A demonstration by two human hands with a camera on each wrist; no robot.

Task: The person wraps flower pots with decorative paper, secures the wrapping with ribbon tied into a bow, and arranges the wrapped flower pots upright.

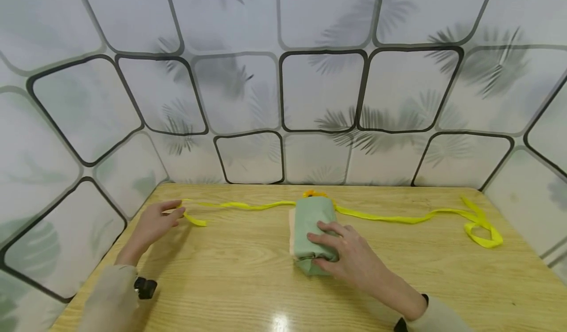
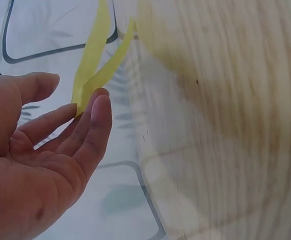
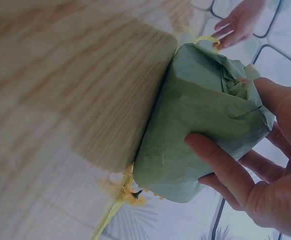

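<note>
A box-shaped package in green wrapping paper (image 1: 315,221) rests on the table, its near end folded and creased. My right hand (image 1: 350,253) grips it, with the fingers spread over the top and side and the thumb at the folded end. Under the package's far end runs a yellow ribbon (image 1: 381,217), stretching to both sides. At the table's left, my left hand (image 1: 155,222) holds the ribbon's left part raised. In the left wrist view the yellow ribbon (image 2: 88,82) folds between the index finger and the fingers beside it, and the thumb stands apart.
An orange-yellow flower (image 1: 313,193) pokes out past the package's far end. Pale pink paper (image 1: 291,231) shows along its left side. The ribbon's right end lies in a loop near the right edge of the wooden table (image 1: 239,282). A patterned backdrop (image 1: 248,95) surrounds the table.
</note>
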